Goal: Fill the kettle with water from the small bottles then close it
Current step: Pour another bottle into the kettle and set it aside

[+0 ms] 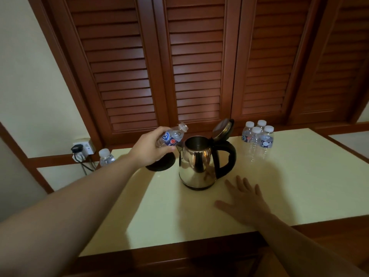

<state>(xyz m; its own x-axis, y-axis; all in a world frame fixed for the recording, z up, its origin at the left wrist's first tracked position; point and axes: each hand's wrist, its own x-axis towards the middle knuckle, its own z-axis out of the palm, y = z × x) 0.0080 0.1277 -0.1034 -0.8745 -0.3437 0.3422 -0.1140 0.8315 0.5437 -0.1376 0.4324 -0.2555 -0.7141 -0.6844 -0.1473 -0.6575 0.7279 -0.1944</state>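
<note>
Left grip: the left hand (148, 147) is wrapped around a small bottle (172, 137), fingers and thumb curled about its lower body, left of frame centre.
Left arm pose: the bare forearm runs from the lower left corner up toward the middle, stretched out above the counter (159, 216).
Right grip: released; the right hand (246, 198) lies flat, palm down, fingers straight and slightly spread on the counter, just below and right of the kettle (199, 162), not touching it.
Right arm pose: the forearm enters from the lower right corner and angles up and left.
Held bottle: tilted, neck pointing up and right toward the kettle's mouth, cap off, clear plastic; I cannot tell how much water it holds.
Label on held bottle: blue band with a white round mark and a small red emblem; the lettering is too small to read.
Kettle: shiny steel body with black handle on the right, standing upright at frame centre on the counter, lid (222, 128) hinged up and open.
Kettle base (159, 164): black round disc, just left of the kettle, partly under the left hand.
Bottle cluster (257, 138): four capped small bottles standing together right of the kettle, blue labels unreadable.
Lone bottle (106, 156): capped, at the counter's far left edge.
Wall socket (82, 148): plug and cord, left.
Backdrop: brown louvred shutters (195, 62).
</note>
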